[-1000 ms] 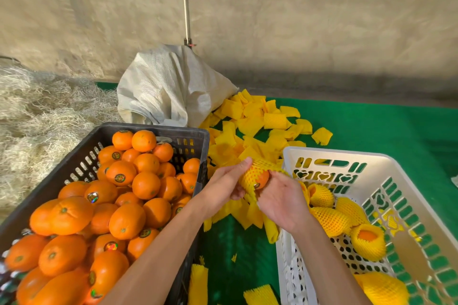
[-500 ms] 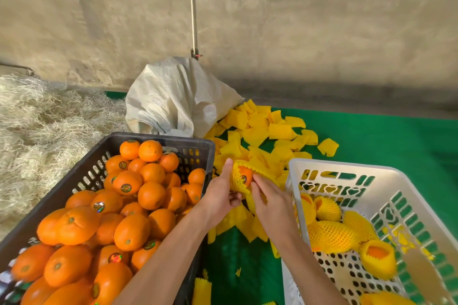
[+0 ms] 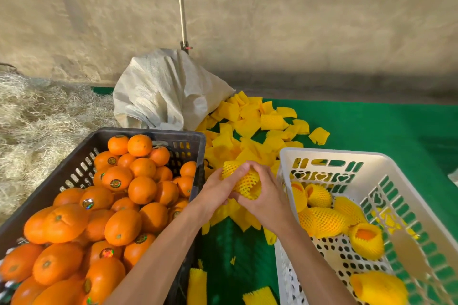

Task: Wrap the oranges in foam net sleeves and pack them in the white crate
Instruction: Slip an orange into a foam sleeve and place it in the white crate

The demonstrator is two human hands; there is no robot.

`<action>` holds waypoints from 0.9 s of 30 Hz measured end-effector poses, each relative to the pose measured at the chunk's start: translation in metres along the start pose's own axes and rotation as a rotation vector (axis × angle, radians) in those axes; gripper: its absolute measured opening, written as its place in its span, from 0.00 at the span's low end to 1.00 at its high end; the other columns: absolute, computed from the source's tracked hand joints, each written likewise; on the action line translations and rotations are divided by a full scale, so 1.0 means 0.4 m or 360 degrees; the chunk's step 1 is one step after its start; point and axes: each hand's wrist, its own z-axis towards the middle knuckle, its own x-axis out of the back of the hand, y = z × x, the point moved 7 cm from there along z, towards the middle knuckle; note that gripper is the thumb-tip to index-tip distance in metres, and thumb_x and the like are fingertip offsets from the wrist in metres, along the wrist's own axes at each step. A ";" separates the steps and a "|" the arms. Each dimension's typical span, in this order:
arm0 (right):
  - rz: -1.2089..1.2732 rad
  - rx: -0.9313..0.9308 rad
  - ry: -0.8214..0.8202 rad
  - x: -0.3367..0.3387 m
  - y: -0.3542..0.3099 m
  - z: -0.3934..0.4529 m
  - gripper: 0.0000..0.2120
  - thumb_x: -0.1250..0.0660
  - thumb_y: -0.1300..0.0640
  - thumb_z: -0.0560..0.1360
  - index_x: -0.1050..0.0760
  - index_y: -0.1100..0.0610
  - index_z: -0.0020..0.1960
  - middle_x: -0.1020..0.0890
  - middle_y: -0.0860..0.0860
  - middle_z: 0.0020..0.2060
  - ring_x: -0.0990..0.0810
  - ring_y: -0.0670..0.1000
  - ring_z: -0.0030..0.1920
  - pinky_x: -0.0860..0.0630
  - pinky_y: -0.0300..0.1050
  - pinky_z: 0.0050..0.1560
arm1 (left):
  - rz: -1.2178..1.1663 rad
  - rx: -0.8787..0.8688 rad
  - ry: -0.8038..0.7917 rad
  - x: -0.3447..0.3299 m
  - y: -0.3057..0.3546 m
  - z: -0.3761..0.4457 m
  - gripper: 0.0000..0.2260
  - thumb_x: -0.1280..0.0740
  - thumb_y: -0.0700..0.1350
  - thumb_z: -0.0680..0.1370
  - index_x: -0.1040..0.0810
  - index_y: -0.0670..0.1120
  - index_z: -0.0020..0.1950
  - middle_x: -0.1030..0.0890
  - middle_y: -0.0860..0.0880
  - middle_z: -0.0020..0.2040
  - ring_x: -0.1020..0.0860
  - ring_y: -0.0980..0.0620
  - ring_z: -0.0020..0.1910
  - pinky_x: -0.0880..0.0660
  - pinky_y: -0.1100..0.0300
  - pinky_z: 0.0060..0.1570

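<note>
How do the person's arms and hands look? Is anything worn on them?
Both forearms are bare as far as the picture shows: no sleeves are in view. The left hand and right hand wear no gloves, and no rings, watch or bracelets are visible.

foam net sleeve [image 3: 244,182] hides the held orange entirely.
</note>
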 end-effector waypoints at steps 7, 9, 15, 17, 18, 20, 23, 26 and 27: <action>-0.0341 -0.0204 0.0877 0.177 0.038 -0.004 0.36 0.24 0.37 0.69 0.32 0.51 0.70 0.24 0.51 0.62 0.27 0.54 0.63 0.29 0.55 0.66 | -0.0109 -0.0856 0.0364 0.049 0.095 -0.038 0.09 0.35 0.49 0.84 0.21 0.47 0.60 0.18 0.47 0.55 0.17 0.49 0.49 0.19 0.57 0.46; -0.0444 -0.0390 0.0927 0.221 0.094 -0.009 0.35 0.23 0.38 0.70 0.31 0.54 0.69 0.22 0.54 0.61 0.26 0.59 0.63 0.31 0.60 0.68 | 0.0100 -0.1148 0.0480 0.080 0.130 -0.070 0.07 0.36 0.46 0.85 0.21 0.47 0.61 0.18 0.49 0.52 0.18 0.52 0.48 0.21 0.63 0.46; -0.0554 -0.0793 0.0681 0.225 0.187 -0.019 0.36 0.25 0.40 0.72 0.29 0.61 0.72 0.20 0.61 0.63 0.26 0.63 0.68 0.40 0.61 0.75 | 0.1207 -0.0896 0.0802 0.265 0.112 -0.056 0.10 0.35 0.40 0.82 0.21 0.48 0.63 0.18 0.49 0.54 0.20 0.50 0.55 0.21 0.53 0.52; -0.0576 -0.0779 0.0624 0.223 0.184 -0.011 0.34 0.27 0.42 0.74 0.28 0.62 0.72 0.20 0.62 0.65 0.27 0.63 0.70 0.42 0.61 0.76 | 0.1586 -0.0539 0.0774 0.316 0.056 -0.038 0.13 0.35 0.39 0.81 0.20 0.48 0.64 0.18 0.46 0.57 0.22 0.44 0.58 0.23 0.47 0.55; -0.0599 -0.0737 0.0615 0.219 0.173 -0.008 0.33 0.27 0.44 0.75 0.27 0.63 0.71 0.21 0.63 0.66 0.28 0.63 0.71 0.42 0.62 0.76 | 0.1816 -0.0410 0.0729 0.325 0.031 -0.034 0.15 0.35 0.40 0.80 0.20 0.49 0.66 0.18 0.46 0.61 0.23 0.43 0.61 0.25 0.47 0.59; -0.0648 -0.0605 0.0597 0.201 0.136 -0.006 0.29 0.25 0.49 0.76 0.26 0.65 0.70 0.25 0.64 0.70 0.31 0.64 0.74 0.43 0.63 0.77 | 0.2206 -0.0259 0.0652 0.315 0.000 -0.028 0.17 0.36 0.44 0.81 0.23 0.52 0.69 0.22 0.49 0.66 0.27 0.45 0.66 0.30 0.50 0.65; -0.0718 -0.0309 0.0470 0.152 0.077 0.001 0.22 0.26 0.55 0.76 0.22 0.65 0.66 0.27 0.63 0.72 0.34 0.64 0.76 0.43 0.62 0.78 | 0.2471 -0.0104 0.0644 0.285 -0.020 -0.019 0.19 0.39 0.44 0.82 0.30 0.51 0.73 0.25 0.48 0.71 0.31 0.44 0.72 0.43 0.46 0.76; -0.0805 -0.0084 0.0233 0.107 0.048 0.008 0.14 0.30 0.55 0.79 0.19 0.61 0.62 0.26 0.59 0.73 0.35 0.60 0.77 0.44 0.58 0.79 | 0.2619 0.0035 0.0713 0.276 -0.033 -0.023 0.20 0.41 0.44 0.84 0.36 0.49 0.76 0.26 0.47 0.72 0.32 0.43 0.75 0.51 0.42 0.79; -0.0836 -0.0029 0.0183 0.097 0.043 0.010 0.12 0.30 0.56 0.80 0.18 0.60 0.61 0.26 0.59 0.72 0.34 0.60 0.77 0.43 0.58 0.79 | 0.2658 0.0069 0.0732 0.274 -0.033 -0.026 0.19 0.41 0.45 0.84 0.35 0.49 0.75 0.25 0.47 0.71 0.31 0.43 0.74 0.50 0.43 0.79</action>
